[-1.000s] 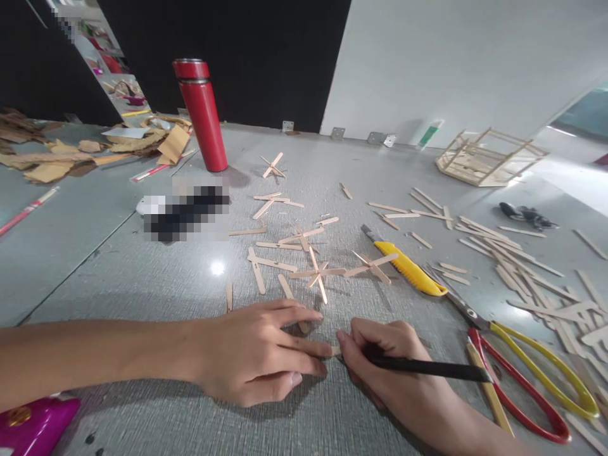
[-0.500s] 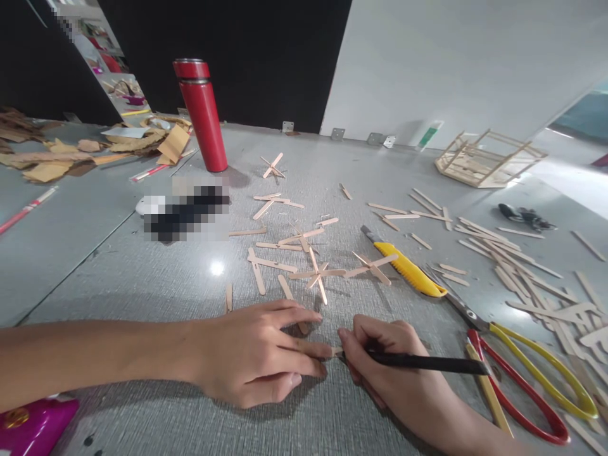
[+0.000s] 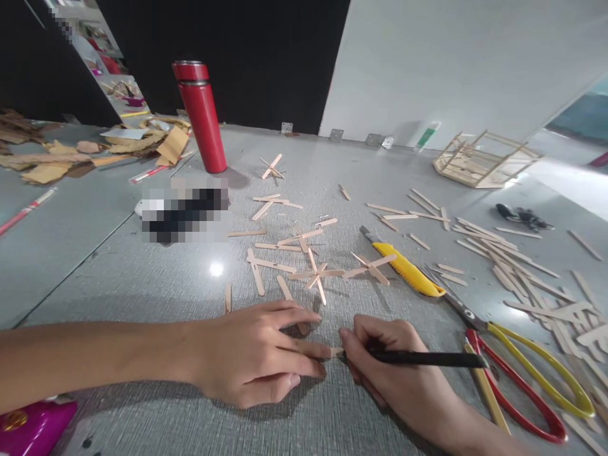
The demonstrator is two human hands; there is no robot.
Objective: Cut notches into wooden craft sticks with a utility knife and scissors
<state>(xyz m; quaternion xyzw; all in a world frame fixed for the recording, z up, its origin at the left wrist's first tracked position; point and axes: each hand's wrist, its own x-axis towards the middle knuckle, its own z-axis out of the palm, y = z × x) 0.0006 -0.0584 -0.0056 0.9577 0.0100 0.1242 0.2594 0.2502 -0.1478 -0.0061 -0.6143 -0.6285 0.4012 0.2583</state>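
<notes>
My left hand (image 3: 261,354) lies palm down with its fingers stretched out and apart. Its middle fingertips press on a small wooden craft stick (image 3: 336,352), most of which is hidden. My right hand (image 3: 396,364) is closed around a slim black pen (image 3: 427,359), its tip at the stick's right end and hidden by the thumb. Just beyond the hands stand star-shaped pieces of crossed craft sticks (image 3: 317,273), and a similar crossed piece (image 3: 370,267) sits to their right. Another loose stick (image 3: 285,286) runs partly beneath my left index finger.
Right of my right hand lie scissors (image 3: 536,361) with red and yellow handles, a yellow utility knife (image 3: 408,269) and a heap of craft sticks (image 3: 536,278). A stick frame (image 3: 484,161) stands at the back right. A red flask (image 3: 202,120) and torn cardboard (image 3: 142,142) are back left.
The view shifts very slightly. Both hands stay in nearly the same place, the left on the stick and the right holding the pen, with slightly more of the stick showing.
</notes>
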